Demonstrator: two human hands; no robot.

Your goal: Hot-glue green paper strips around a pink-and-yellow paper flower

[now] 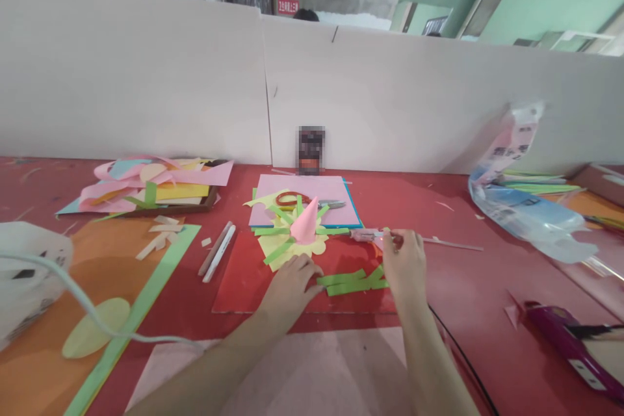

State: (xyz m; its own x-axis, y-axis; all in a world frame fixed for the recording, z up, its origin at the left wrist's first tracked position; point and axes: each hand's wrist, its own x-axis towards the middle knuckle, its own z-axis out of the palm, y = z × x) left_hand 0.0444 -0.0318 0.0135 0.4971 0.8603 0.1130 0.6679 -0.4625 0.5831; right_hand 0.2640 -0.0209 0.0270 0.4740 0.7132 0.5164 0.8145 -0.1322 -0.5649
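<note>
A pink paper cone (305, 224) stands on a yellow scalloped paper piece (277, 253), with green paper strips radiating around it. My left hand (292, 283) rests at the near edge of the yellow piece, thumb and fingers apart and nothing visible between them. Beside its thumb, loose green strips (348, 283) lie on a red board (238, 286). My right hand (407, 260) is closed around a glue gun (365, 234), whose nozzle points left at the end of a green strip. A thin clear glue stick (453, 244) extends behind the gun.
Scissors (331, 204) lie on pink sheets (263, 198) behind the cone. Two pens (218, 253) and a tray of coloured paper scraps (151, 185) are left. At right are a plastic bag (521, 201) and a purple tool (568, 344). A white partition (146, 78) stands behind.
</note>
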